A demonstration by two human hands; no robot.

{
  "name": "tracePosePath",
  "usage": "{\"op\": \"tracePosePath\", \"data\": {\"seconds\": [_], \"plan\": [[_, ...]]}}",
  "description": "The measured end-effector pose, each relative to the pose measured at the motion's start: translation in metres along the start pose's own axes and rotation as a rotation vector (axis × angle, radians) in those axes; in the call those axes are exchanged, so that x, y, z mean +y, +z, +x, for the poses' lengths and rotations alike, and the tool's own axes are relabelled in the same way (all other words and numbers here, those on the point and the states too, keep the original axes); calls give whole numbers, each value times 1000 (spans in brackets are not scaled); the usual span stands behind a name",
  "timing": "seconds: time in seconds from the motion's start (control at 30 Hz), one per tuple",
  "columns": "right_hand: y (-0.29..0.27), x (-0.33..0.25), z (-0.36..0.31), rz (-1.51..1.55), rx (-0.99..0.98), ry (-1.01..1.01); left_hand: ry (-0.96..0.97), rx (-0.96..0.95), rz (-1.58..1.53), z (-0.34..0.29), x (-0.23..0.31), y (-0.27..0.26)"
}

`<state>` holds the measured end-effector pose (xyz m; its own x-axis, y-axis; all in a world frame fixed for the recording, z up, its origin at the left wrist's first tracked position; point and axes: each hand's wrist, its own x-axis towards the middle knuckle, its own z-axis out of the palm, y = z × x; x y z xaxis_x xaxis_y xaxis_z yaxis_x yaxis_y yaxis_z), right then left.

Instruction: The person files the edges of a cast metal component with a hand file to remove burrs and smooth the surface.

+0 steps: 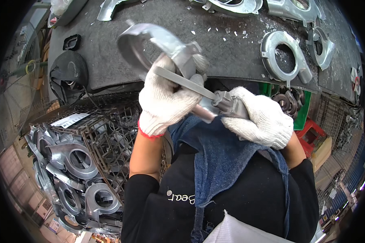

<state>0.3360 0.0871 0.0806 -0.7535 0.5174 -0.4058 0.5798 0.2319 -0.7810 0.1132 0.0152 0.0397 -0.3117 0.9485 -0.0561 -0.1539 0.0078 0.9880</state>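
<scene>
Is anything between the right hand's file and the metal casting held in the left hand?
Nothing visible. The left hand grips the ring-shaped casting, and the flat file from the right hand already reaches it, running across the left glove.

A grey cast-metal housing [158, 42] with a round ring opening and a flat arm is held up above the dark workbench edge, tilted, its ring toward the upper left. A flat grey metal file [186, 82] lies slantwise across the casting's lower edge, running down to the right into a metal handle end beside a pinkish grip
</scene>
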Motion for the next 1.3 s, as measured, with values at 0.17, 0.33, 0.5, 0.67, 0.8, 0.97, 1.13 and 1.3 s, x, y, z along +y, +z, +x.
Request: {"op": "tracePosePath", "data": {"seconds": [0.17,0.33,0.5,0.67,0.8,0.97,1.13,1.3], "plan": [[-3,5,-10,59,133,-16,-265,-114,-53,-6,17,-17],[-11,2,0,-88,12,149,-404,-129,-157,-10,25,-19],[-9,16,-1,-87,95,59,-517,-133,-219,-19,35,-37],[-19,-7,21,-299,-30,-62,-566,-161,-74,-26,31,-50],[-22,-10,32,-368,-137,-49,-640,-266,27,-22,38,-53],[-18,-12,36,-339,-207,-50,-320,-319,204,-30,21,-56],[-15,-7,43,-305,-93,-33,-523,-213,185,-22,39,-54],[-20,-7,23,-207,-45,-159,-675,-102,-27,-16,38,-56]]}}
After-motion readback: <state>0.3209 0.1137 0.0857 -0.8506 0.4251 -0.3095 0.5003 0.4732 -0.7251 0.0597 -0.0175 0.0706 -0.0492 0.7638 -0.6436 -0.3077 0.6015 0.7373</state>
